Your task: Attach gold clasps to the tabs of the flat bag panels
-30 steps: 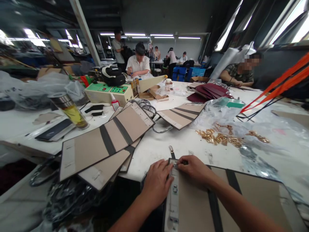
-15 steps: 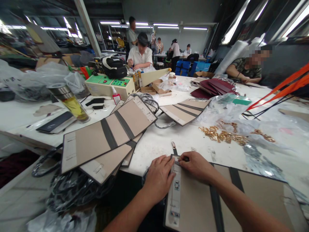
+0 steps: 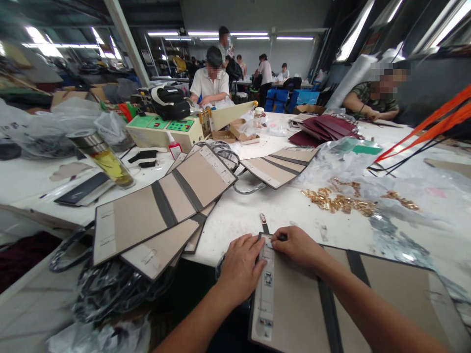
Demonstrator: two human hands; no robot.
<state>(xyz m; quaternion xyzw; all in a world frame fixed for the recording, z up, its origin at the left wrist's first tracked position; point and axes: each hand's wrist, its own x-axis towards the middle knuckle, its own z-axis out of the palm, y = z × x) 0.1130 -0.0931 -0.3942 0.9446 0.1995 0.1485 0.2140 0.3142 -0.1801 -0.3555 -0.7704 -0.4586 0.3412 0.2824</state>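
Observation:
A beige panel with dark edging and dark cross strips lies at the table's front edge. My left hand rests on its near-left corner, fingers stretched out along the pale end strip. By the top of that strip, my right hand is closed in a pinch. Something small and dark shows at its fingers, too hidden to name. Lower on the strip are small metal pieces. A dark tab with a gold-coloured metal fitting sticks out beyond the panel's top edge.
Similar panels with plastic-wrapped handles are stacked at left. Gold-coloured metal parts and thin silvery pieces lie at right. A glass bottle, a green-topped machine and maroon pieces stand farther back. Other people work beyond.
The view has shifted slightly. Both hands stay at the panel's corner, with the right fingers only a little differently placed. A standing person in the background has moved right.

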